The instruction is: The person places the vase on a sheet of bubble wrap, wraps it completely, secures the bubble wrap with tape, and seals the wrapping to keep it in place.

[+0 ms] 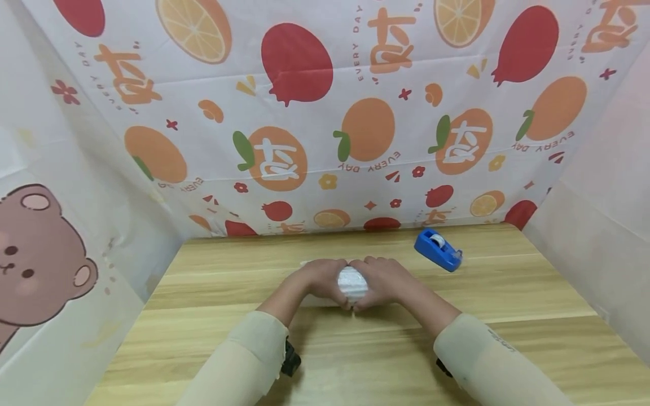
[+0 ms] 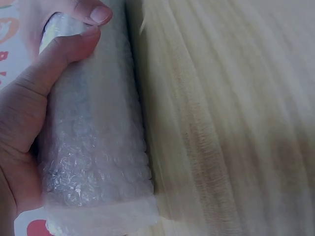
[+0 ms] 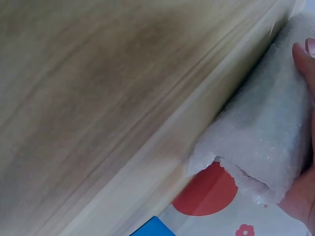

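A long bundle rolled in bubble wrap [image 1: 352,283] lies crosswise on the table in the head view; whatever is inside is hidden. My left hand [image 1: 323,277] and right hand [image 1: 384,280] grip its middle from both sides, fingers over the far side and thumbs at the near side. The two thumbs nearly meet on the wrap in the left wrist view, where the left hand [image 2: 29,108] curls round the bundle [image 2: 93,132]. One end of the wrap [image 3: 256,142], loose-edged, shows in the right wrist view beside my right hand [image 3: 301,196].
A blue tape dispenser [image 1: 438,249] stands to the right of the bundle, near the table's back edge. The wooden table [image 1: 365,361] meets a fruit-printed cloth [image 1: 325,141] behind, and a side cloth with a bear [image 1: 38,254] hangs on the left.
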`<state>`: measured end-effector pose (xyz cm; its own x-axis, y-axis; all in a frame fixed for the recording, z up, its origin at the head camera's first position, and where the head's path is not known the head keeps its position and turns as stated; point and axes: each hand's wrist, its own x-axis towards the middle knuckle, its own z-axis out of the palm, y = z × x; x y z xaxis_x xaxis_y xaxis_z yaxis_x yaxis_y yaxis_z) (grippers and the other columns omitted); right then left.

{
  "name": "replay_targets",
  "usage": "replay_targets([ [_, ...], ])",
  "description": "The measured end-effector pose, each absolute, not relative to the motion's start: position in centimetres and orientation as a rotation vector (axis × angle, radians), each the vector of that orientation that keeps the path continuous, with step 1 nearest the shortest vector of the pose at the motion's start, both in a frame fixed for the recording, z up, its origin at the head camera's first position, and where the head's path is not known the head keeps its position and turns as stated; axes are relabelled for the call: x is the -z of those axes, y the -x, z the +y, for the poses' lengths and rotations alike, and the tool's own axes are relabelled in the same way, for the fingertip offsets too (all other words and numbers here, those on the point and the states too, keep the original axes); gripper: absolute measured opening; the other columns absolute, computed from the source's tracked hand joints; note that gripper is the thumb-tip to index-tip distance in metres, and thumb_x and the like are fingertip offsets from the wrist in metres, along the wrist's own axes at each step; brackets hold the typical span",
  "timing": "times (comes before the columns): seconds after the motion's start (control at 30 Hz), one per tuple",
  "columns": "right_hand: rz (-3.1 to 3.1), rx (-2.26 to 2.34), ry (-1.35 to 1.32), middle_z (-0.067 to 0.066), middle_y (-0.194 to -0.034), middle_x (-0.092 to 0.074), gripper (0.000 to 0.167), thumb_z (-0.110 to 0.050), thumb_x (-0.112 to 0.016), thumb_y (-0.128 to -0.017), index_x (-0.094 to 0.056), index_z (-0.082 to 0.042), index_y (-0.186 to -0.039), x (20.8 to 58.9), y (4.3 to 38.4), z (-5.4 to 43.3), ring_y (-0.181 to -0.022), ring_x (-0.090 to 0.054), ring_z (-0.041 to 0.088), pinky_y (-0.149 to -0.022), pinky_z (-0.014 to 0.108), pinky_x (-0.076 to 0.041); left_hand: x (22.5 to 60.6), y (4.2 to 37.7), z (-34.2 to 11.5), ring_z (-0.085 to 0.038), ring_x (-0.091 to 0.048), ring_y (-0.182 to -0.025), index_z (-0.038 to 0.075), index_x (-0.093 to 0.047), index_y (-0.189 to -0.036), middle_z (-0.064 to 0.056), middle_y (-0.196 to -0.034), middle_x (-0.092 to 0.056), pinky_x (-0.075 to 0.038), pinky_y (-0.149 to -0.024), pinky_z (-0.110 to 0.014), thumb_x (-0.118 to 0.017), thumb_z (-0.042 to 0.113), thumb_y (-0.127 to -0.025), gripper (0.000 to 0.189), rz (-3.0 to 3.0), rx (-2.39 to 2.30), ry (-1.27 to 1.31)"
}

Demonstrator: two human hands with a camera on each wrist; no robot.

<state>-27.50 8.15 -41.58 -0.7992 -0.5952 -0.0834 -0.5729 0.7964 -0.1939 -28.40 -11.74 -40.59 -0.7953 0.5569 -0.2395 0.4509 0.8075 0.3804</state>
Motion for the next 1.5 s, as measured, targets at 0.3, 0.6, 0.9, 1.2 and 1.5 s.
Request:
replay_targets([
  [0.3, 2.840, 0.234, 0.949, -0.002, -0.114, -0.061, 0.093, -0.074, -0.073, -0.063, -0.049, -0.028, -0.140, 42.0, 28.0, 8.2, -0.091, -0.054, 0.015, -0.077, 0.037, -0.049, 40.8, 28.9, -11.9, -0.011, -0.058, -0.079, 0.020, -0.056, -0.107, 0.009, -0.090, -0.061, -0.048, -0.072, -0.030, -0.087, 0.047, -0.057, 0.065, 2.624, -0.456, -0.787],
  [0.6, 2.836, 0.235, 0.968, -0.002, -0.114, -0.061, 0.089, -0.072, -0.073, -0.066, -0.049, -0.028, -0.139, 42.2, 28.3, 8.4, -0.092, -0.055, 0.015, -0.078, 0.037, -0.048, 41.0, 29.2, -11.6, -0.012, -0.058, -0.080, 0.019, -0.055, -0.107, 0.008, -0.091, -0.061, -0.048, -0.072, -0.031, -0.087, 0.046, -0.057, 0.065, 2.618, -0.468, -0.759],
  [0.9, 2.851, 0.223, 0.992, -0.002, -0.112, -0.061, 0.088, -0.071, -0.074, -0.064, -0.051, -0.028, -0.138, 42.3, 29.0, 8.7, -0.090, -0.055, 0.016, -0.076, 0.037, -0.049, 41.2, 29.6, -11.3, -0.013, -0.058, -0.081, 0.018, -0.055, -0.111, 0.007, -0.092, -0.061, -0.048, -0.072, -0.032, -0.087, 0.049, -0.056, 0.071, 2.644, -0.461, -0.730],
  [1.2, 2.830, 0.231, 0.989, -0.006, -0.107, -0.061, 0.087, -0.074, -0.071, -0.063, -0.052, -0.029, -0.135, 42.2, 29.7, 8.8, -0.085, -0.055, 0.012, -0.072, 0.034, -0.047, 41.1, 30.3, -11.5, -0.011, -0.059, -0.081, 0.021, -0.057, -0.106, 0.008, -0.091, -0.062, -0.049, -0.073, -0.031, -0.088, 0.046, -0.058, 0.062, 2.582, -0.536, -0.738],
  [1.5, 2.782, 0.277, 0.962, -0.010, -0.106, -0.061, 0.087, -0.075, -0.072, -0.061, -0.053, -0.030, -0.133, 42.1, 30.3, 8.8, -0.085, -0.055, 0.010, -0.071, 0.033, -0.047, 41.1, 31.0, -11.5, -0.012, -0.059, -0.083, 0.020, -0.057, -0.106, 0.008, -0.093, -0.062, -0.049, -0.075, -0.030, -0.086, 0.046, -0.060, 0.061, 2.542, -0.517, -0.744],
])
